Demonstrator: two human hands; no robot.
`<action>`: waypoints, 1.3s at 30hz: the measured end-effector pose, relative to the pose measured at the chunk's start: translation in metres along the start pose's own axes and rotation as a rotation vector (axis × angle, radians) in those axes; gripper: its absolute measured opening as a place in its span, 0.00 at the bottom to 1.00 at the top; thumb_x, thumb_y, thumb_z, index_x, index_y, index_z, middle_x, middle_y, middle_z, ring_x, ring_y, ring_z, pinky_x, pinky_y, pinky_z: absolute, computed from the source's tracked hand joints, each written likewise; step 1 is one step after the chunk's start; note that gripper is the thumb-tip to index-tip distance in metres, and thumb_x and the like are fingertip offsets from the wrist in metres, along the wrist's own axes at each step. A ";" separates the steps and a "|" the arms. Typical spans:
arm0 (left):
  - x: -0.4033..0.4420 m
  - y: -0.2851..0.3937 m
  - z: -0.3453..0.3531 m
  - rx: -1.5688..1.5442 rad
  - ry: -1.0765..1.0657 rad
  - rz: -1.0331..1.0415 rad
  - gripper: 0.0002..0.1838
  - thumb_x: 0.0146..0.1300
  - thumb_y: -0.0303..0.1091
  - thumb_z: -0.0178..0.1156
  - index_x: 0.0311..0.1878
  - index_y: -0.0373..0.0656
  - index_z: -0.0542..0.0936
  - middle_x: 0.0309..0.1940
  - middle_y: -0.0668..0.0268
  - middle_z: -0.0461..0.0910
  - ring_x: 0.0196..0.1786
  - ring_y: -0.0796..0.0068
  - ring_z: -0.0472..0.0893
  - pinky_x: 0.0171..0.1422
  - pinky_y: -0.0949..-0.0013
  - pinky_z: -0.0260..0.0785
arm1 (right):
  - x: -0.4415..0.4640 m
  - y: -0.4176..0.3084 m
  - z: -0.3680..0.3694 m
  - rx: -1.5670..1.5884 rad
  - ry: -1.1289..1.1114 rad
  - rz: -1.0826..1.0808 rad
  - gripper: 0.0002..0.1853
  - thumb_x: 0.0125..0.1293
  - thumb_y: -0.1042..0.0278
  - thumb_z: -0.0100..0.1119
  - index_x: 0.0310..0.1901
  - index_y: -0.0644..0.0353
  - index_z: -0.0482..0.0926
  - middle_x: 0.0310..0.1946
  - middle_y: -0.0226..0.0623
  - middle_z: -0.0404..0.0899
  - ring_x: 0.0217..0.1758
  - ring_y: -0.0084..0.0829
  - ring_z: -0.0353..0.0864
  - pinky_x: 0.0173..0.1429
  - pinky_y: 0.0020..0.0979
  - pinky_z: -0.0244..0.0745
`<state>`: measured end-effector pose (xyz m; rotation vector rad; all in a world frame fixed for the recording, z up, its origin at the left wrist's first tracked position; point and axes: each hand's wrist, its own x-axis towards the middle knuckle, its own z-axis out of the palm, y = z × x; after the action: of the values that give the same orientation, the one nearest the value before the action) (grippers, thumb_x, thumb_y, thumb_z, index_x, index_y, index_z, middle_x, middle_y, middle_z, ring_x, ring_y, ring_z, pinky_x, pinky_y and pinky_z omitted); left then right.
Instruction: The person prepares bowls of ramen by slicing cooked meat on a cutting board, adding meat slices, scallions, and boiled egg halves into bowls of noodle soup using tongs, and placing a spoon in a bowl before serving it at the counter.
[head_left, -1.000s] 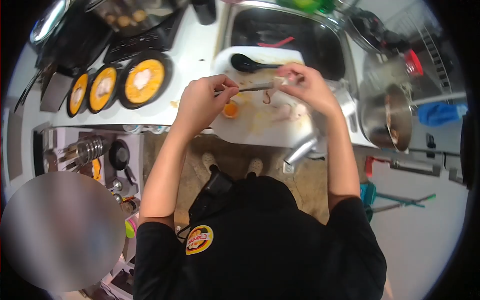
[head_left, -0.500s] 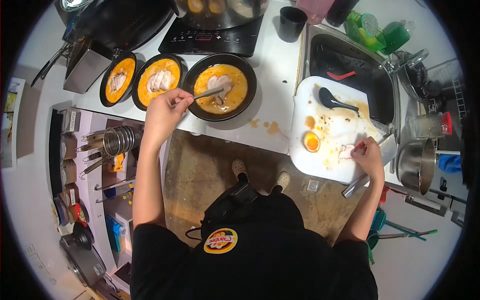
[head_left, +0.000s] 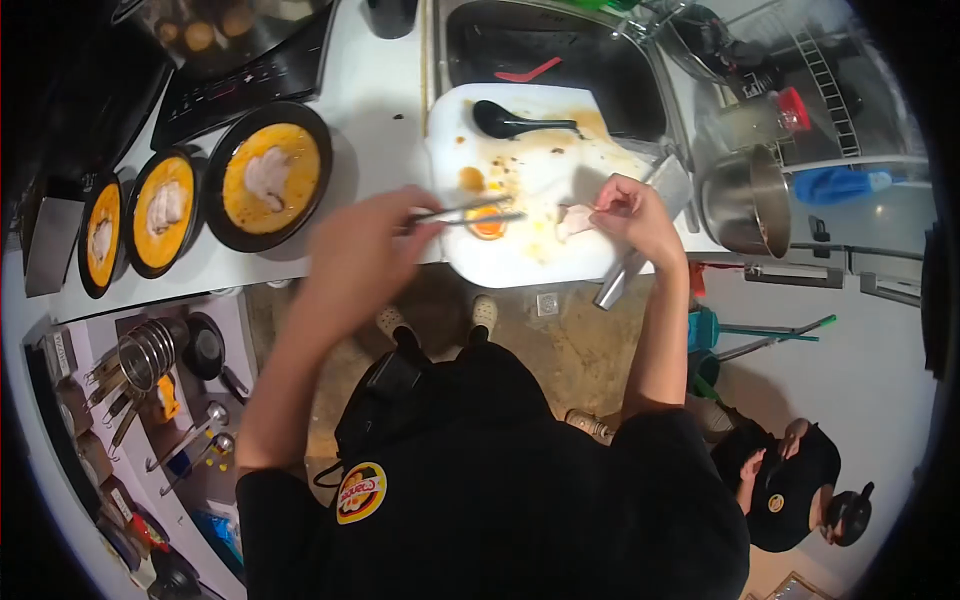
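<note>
Meat slice [head_left: 575,220] is at the right of the board [head_left: 470,265], one edge pinched between right hand [head_left: 637,220] thumb and fingers. Left hand [head_left: 375,245] (blurred) is closed on tweezers [head_left: 470,208], prongs spread, nothing between them. Change: tweezers are back from the nearest bowl [head_left: 214,195] to over the board, so both hands are now on the board side, tips short of the slice. That bowl and the two left of it already have meat on the soup. In the way: egg half [head_left: 487,224] right under the prongs, cleaver [head_left: 620,283] by the right wrist, handle past the near edge. Black spoon [head_left: 500,122] lies on the far side, clear of both hands. Sink [head_left: 480,50] behind.
</note>
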<state>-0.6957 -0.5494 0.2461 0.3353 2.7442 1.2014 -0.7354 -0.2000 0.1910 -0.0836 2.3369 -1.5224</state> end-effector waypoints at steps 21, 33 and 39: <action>-0.121 0.003 -0.006 -0.356 0.461 -0.366 0.07 0.64 0.31 0.64 0.41 0.38 0.83 0.28 0.68 0.83 0.31 0.79 0.82 0.38 0.74 0.74 | 0.029 0.040 -0.050 -0.595 -0.116 -0.193 0.10 0.44 0.82 0.64 0.27 0.64 0.72 0.21 0.33 0.70 0.26 0.26 0.71 0.31 0.30 0.67; -0.212 -0.183 -0.218 -0.202 0.690 -0.472 0.08 0.67 0.33 0.62 0.40 0.38 0.82 0.22 0.76 0.75 0.26 0.91 0.69 0.30 0.83 0.57 | 0.002 -0.007 -0.001 -0.228 0.199 0.040 0.12 0.51 0.85 0.59 0.34 0.57 0.71 0.26 0.20 0.69 0.31 0.15 0.68 0.36 0.20 0.61; -0.146 -0.220 -0.285 0.080 0.299 -0.228 0.05 0.62 0.29 0.63 0.37 0.37 0.83 0.25 0.66 0.81 0.28 0.79 0.78 0.35 0.73 0.70 | 0.017 -0.122 0.124 -0.116 0.159 -0.072 0.14 0.53 0.86 0.62 0.38 0.58 0.72 0.32 0.23 0.72 0.37 0.16 0.72 0.44 0.20 0.67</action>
<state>-0.6454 -0.9333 0.2802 -0.1624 2.9813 1.1659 -0.7289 -0.3639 0.2512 -0.0790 2.5738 -1.4745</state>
